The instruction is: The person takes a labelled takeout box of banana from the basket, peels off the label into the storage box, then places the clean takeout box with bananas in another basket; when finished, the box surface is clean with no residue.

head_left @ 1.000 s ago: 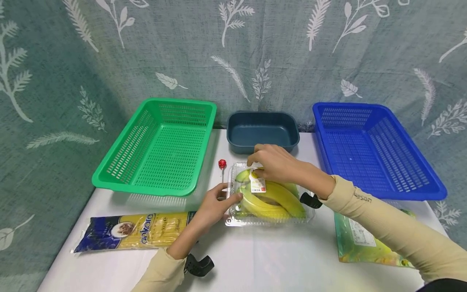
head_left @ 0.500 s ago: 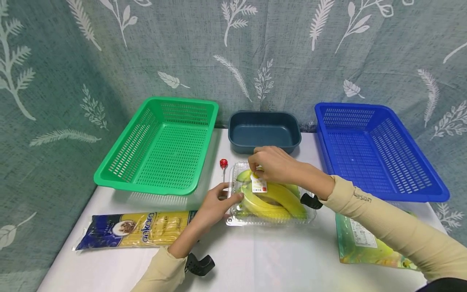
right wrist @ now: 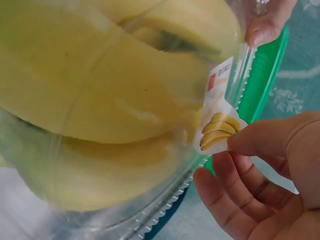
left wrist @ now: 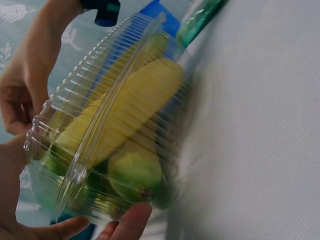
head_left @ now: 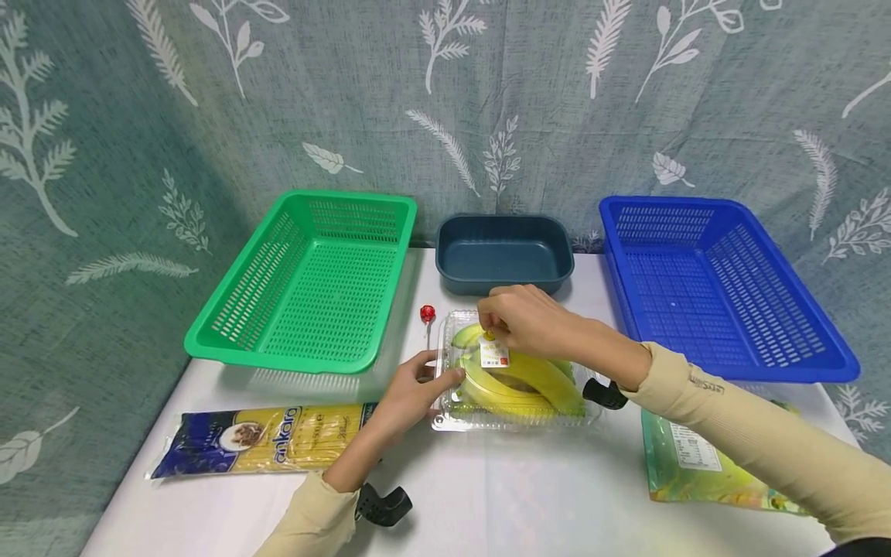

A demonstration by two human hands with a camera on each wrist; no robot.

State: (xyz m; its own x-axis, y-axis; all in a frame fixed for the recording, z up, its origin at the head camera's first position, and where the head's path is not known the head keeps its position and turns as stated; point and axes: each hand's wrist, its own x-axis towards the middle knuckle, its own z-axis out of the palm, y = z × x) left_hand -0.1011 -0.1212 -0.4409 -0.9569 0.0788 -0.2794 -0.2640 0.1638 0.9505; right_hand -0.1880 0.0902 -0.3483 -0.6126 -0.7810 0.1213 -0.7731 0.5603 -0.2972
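A clear plastic clamshell box [head_left: 452,422] of bananas [head_left: 511,394] stands on the table in front of me. My left hand [head_left: 412,392] grips its left side, thumb over the lid's edge and fingers lower down. Between thumb and index finger, my right hand [head_left: 524,319] pinches the far end of a white label [head_left: 495,353] on the lid. That label [right wrist: 216,107] carries a banana picture and a red mark in the right wrist view. Its pinched end stands off the lid; its near end lies flat. Green banana tips [left wrist: 134,172] show through the box in the left wrist view.
Behind the box is a dark teal bin [head_left: 504,282]. A green basket [head_left: 285,360] stands back left, a blue basket [head_left: 828,340] back right. Pasta [head_left: 278,439] lies at left, a red lollipop [head_left: 428,313] beyond the box, and a green pouch [head_left: 696,456] beneath the right forearm.
My right hand has gathered its fingers at the label's far end and drawn slightly toward me, lifting that end. My left hand keeps its grip on the box.
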